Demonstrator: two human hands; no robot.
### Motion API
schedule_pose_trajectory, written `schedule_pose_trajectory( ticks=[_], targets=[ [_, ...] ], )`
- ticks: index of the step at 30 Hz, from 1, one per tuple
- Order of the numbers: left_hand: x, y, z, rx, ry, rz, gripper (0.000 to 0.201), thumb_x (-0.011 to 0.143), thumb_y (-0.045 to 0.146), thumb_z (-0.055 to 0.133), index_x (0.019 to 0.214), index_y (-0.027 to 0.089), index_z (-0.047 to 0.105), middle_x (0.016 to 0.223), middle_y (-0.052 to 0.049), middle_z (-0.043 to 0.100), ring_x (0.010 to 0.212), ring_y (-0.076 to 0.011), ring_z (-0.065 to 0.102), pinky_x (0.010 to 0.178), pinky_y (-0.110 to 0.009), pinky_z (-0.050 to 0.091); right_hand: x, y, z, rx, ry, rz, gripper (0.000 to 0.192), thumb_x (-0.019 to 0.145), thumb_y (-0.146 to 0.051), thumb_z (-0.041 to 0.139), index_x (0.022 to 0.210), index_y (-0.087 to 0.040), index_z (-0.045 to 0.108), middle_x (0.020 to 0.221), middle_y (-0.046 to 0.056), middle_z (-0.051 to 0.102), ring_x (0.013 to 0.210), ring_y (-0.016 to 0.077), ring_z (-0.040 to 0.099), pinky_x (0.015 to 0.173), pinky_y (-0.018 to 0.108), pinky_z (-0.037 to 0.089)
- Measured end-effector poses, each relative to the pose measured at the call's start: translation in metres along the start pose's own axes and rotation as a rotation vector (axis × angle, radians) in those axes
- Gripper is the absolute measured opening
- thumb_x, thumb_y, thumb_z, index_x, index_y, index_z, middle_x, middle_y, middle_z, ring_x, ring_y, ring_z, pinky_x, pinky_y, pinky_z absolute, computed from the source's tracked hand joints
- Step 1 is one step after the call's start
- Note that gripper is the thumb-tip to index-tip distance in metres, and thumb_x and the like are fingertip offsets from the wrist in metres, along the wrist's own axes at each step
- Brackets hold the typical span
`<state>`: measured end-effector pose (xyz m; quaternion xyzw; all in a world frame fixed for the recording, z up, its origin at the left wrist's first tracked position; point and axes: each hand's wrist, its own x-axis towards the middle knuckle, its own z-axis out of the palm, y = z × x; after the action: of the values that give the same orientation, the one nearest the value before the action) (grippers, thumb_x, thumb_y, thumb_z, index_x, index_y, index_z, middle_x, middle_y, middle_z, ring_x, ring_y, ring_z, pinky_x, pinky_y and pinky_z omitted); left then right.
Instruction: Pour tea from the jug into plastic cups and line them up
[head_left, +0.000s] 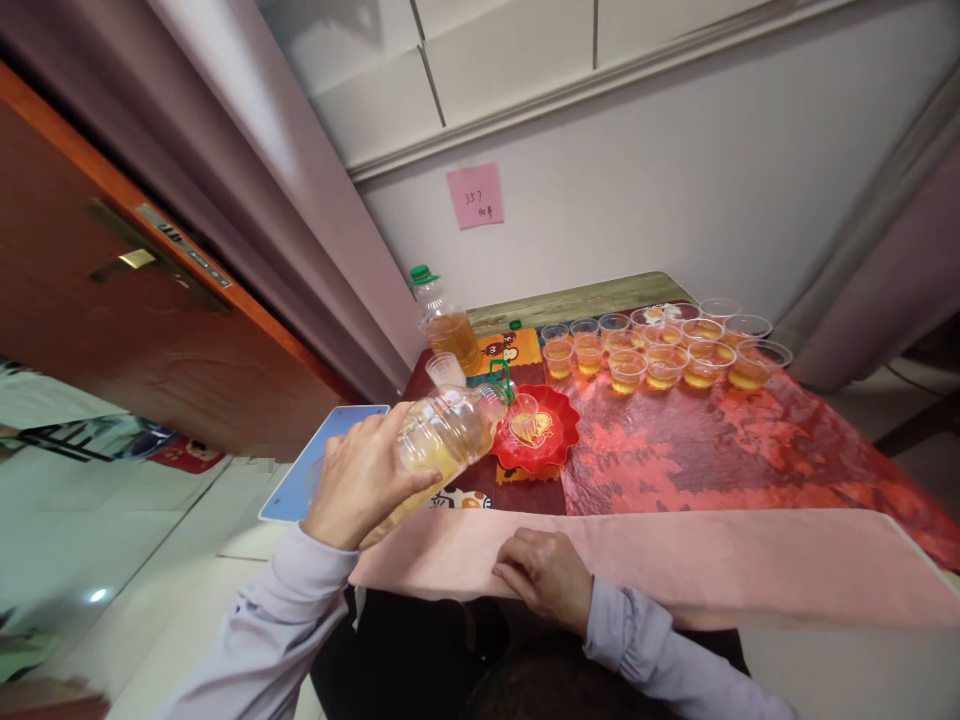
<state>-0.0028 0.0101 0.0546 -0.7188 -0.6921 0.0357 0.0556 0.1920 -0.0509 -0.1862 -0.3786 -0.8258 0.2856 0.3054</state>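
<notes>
Btl mouth is hard to make out: the neck of the tilted bottle overlaps the L rim of the red plate, close to a clear cup on it. Can't tell if liquid's running; the plate's print shows thru the cup, so its level is unclear too. Bottle's lower end is partly hidden by the L hand, & that hand's fingertips are out of sight on the far side. Another clear cup stands behind, btm blocked by the held bottle. Back cups in the R-hand group are partly covered by front ones; amber liquid visible in the front row. Both sleeves run off the btm of the view.

L hand: wrapped firmly round the bottle, back of hand up, thumb along the near side, bottle slanting neck-up twd the plate. R hand: resting on the pink cloth at the table's near edge, fingers curled in, palm hidden; can't tell if it grips anything. 2nd bottle, green cap, stands at the back L.
</notes>
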Motion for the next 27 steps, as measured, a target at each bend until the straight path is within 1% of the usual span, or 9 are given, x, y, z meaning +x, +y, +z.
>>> schedule_pose_trajectory(
  ticks=[6, 9, 15, 27],
  targets=[
    [-0.0004, -0.0006, 0.0002, -0.011, 0.021, 0.007, 0.078, 0.081, 0.054, 0.073, 0.149, 0.026, 0.049, 0.132, -0.015, 0.069, 0.128, -0.0412, 0.062, 0.099, -0.052, 0.047, -0.0005, 0.0001, 0.0007, -0.003, -0.003, 0.001, 0.010, 0.097, -0.025, 0.067, 0.088, -0.021, 0.072, 0.086, 0.002, 0.074, 0.077, 0.0161, 0.070, 0.067, 0.026, 0.044],
    [0.0008, -0.0021, 0.0019, 0.002, 0.014, -0.007, 0.081, 0.078, 0.057, 0.075, 0.150, 0.027, 0.048, 0.134, -0.014, 0.069, 0.130, -0.0404, 0.061, 0.100, -0.052, 0.047, -0.0006, -0.0005, 0.0001, -0.007, -0.010, 0.007, 0.010, 0.097, -0.025, 0.067, 0.089, -0.021, 0.072, 0.086, 0.002, 0.074, 0.078, 0.0164, 0.070, 0.067, 0.026, 0.044],
    [0.0017, -0.0014, 0.0003, 0.026, -0.010, -0.027, 0.083, 0.079, 0.056, 0.074, 0.151, 0.026, 0.046, 0.142, -0.015, 0.065, 0.132, -0.0387, 0.059, 0.103, -0.051, 0.046, 0.0003, 0.0004, -0.0001, -0.004, -0.012, 0.005, 0.011, 0.097, -0.026, 0.067, 0.089, -0.021, 0.072, 0.087, 0.002, 0.075, 0.079, 0.0167, 0.070, 0.068, 0.026, 0.045],
    [0.0012, -0.0013, 0.0005, 0.017, 0.008, -0.027, 0.086, 0.077, 0.055, 0.077, 0.152, 0.024, 0.047, 0.141, -0.015, 0.066, 0.132, -0.0395, 0.060, 0.101, -0.051, 0.047, -0.0007, 0.0019, 0.0021, -0.006, 0.012, -0.007, 0.012, 0.097, -0.027, 0.066, 0.089, -0.022, 0.072, 0.085, 0.002, 0.074, 0.077, 0.0164, 0.070, 0.067, 0.027, 0.045]
  ],
)
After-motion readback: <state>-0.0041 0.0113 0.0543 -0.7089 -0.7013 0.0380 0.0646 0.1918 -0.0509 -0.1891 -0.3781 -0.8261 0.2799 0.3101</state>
